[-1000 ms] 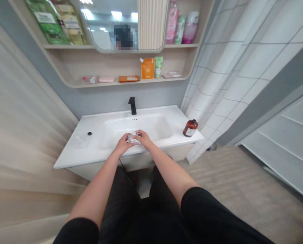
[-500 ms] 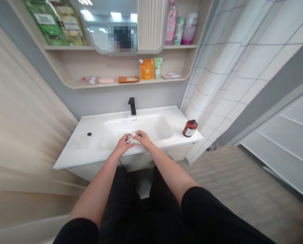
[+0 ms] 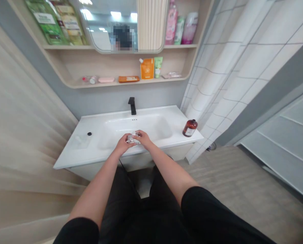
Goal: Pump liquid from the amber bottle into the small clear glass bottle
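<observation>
Over the front of the white sink [image 3: 164, 130], both hands hold a small clear, shiny object [image 3: 133, 138] with whitish parts. From its left side, my left hand [image 3: 123, 144] is closed on it. My right hand [image 3: 143, 139] grips it from the right, with the fingers over its top. Fingers cover much of the object, so its exact kind cannot be made out. Behind the hands, a black faucet [image 3: 132, 106] rises at the back of the basin.
On the right of the counter stands a brown bottle [image 3: 189, 128] with a white label. A small black round piece [image 3: 89, 134] and a faint clear, flat item [image 3: 80, 141] lie on the left. Above, a shelf [image 3: 105, 85] carries an orange pouch [image 3: 147, 68] and several toiletries.
</observation>
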A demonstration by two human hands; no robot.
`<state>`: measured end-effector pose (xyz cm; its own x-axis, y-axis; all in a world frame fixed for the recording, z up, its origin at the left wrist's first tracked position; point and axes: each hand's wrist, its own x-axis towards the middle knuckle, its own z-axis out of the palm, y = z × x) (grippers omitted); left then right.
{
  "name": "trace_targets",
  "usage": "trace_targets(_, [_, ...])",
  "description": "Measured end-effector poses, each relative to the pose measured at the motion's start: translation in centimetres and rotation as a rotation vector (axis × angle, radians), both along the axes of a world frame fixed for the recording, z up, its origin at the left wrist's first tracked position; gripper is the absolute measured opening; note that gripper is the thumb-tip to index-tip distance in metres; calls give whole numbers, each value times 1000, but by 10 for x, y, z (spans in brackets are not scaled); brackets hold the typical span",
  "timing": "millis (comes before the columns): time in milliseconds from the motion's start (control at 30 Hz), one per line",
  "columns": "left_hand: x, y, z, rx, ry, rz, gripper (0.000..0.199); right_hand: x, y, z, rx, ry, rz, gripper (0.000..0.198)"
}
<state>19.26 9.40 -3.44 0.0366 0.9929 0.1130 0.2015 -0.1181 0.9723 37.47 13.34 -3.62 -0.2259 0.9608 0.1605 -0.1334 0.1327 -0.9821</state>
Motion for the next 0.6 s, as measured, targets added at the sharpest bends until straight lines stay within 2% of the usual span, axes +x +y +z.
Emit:
trace_targets(300, [0, 1, 0, -1, 1, -5, 81, -1, 0, 0, -33, 25, -13, 47])
trace_targets(600, [0, 1, -3, 7, -12, -6, 81, 0, 0, -3, 9, 10, -49, 51])
